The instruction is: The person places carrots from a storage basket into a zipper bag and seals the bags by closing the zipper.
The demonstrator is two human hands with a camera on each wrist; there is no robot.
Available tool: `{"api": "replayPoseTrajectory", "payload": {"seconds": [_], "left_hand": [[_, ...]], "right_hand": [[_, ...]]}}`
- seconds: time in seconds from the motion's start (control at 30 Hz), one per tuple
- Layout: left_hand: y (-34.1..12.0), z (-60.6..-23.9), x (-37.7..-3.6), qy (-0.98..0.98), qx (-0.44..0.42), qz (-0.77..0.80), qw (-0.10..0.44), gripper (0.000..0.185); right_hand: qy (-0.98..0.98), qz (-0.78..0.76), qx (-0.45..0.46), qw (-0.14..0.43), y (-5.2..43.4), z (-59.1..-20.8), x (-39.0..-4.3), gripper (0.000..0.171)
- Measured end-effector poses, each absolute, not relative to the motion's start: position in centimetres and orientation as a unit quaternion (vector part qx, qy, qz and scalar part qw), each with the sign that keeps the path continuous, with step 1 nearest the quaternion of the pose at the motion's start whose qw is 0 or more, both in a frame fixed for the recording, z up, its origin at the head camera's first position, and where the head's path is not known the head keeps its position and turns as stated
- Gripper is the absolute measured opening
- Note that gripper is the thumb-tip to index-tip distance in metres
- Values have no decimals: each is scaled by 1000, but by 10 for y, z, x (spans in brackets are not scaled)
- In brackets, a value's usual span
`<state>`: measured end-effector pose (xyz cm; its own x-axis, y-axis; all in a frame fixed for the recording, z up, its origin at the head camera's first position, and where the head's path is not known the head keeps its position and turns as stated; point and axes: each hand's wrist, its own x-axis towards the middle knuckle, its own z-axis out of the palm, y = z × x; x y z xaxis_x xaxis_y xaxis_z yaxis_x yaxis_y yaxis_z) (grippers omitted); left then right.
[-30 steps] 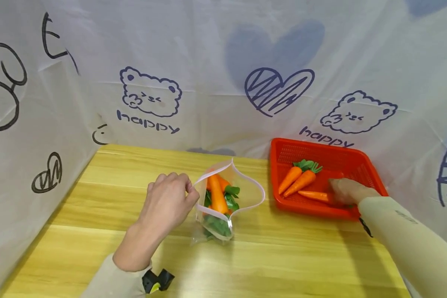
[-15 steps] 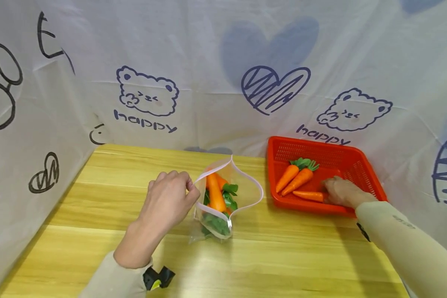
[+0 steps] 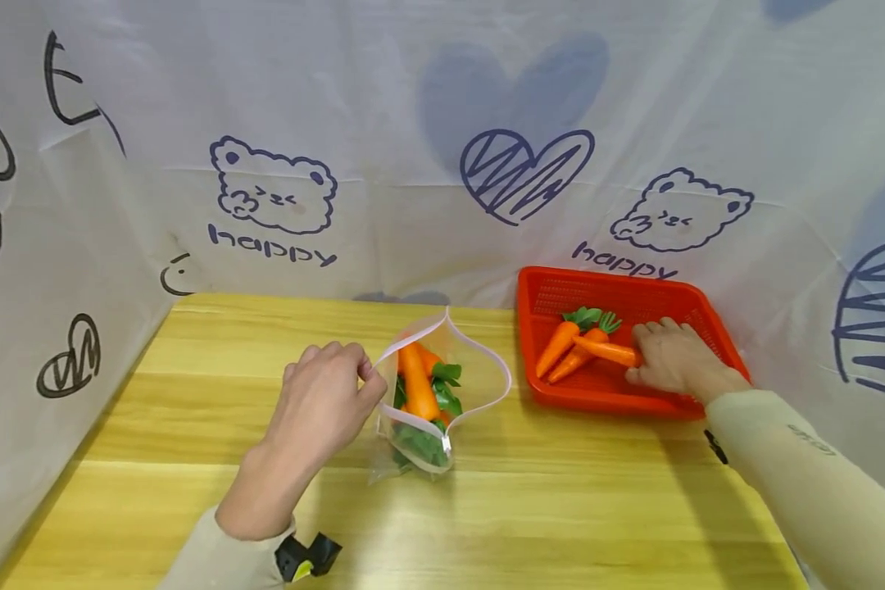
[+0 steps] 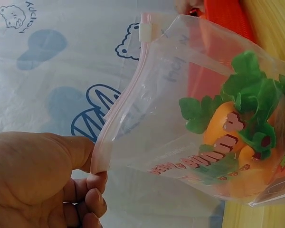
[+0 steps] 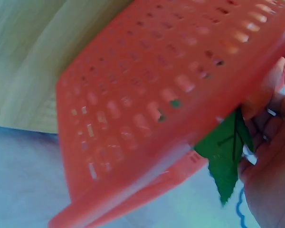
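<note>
My left hand pinches the pink zip edge of a clear slider bag between thumb and fingers. The bag's mouth gapes, and several carrots with green leaves are inside. Over the red basket, my right hand grips a carrot, its tip pointing left. In the right wrist view, a green leaf hangs beside that hand, and the basket wall covers part of the hold. Two other carrots lie in the basket's left side, partly crossed by the held one.
The basket stands at the back right of the wooden table, close to a printed cloth wall. Another cloth wall runs along the left side. The bag stands near the table's middle.
My right hand has taken hold of the carrot in the basket's front and raised it a little, up over the other two. My left hand keeps its pinch on the bag.
</note>
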<state>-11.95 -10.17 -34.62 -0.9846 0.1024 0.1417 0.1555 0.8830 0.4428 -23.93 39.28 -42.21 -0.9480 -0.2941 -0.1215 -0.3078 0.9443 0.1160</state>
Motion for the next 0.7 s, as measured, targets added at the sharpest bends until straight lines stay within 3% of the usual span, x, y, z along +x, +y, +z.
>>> {"api": "replayPoseTrajectory", "payload": {"seconds": [0.2,0.47,0.7], "left_hand": [[-103,-345,-117,-968,-64,-237,51,13],[-102,-345,-117,-967,-66,-242,51,13],[-101,-344,-116,-966,-70,-244,52,13]], "right_hand": [[992,63,-111,13,374,-411,-239,49],[994,42,-97,17,350,-396,-233,52],[997,20,-77,0,331,-388,-226,44]]}}
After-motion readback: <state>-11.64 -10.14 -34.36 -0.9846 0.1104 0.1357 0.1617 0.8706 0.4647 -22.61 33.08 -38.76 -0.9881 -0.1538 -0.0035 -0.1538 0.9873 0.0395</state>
